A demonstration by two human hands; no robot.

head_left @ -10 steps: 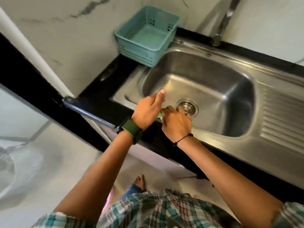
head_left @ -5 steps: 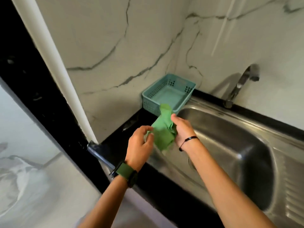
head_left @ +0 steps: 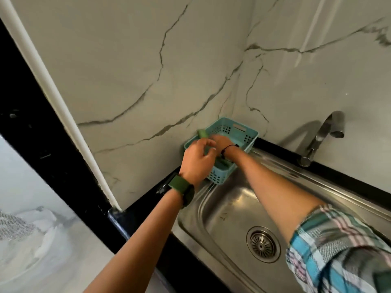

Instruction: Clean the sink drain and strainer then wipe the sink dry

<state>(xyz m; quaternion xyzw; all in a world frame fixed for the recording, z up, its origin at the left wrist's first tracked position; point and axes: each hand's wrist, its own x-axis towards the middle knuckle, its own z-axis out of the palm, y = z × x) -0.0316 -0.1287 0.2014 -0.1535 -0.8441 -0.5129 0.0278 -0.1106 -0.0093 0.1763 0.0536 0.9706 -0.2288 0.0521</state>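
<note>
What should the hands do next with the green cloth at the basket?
Probably let go and lay the green cloth down inside the teal plastic basket. Both the left hand and the right hand are already at the basket with the cloth partly in it, and the steel sink with its round drain strainer looks wiped.

Both arms extended forward; left hand fingers loosely curled, right hand just beyond, blurred.
</note>
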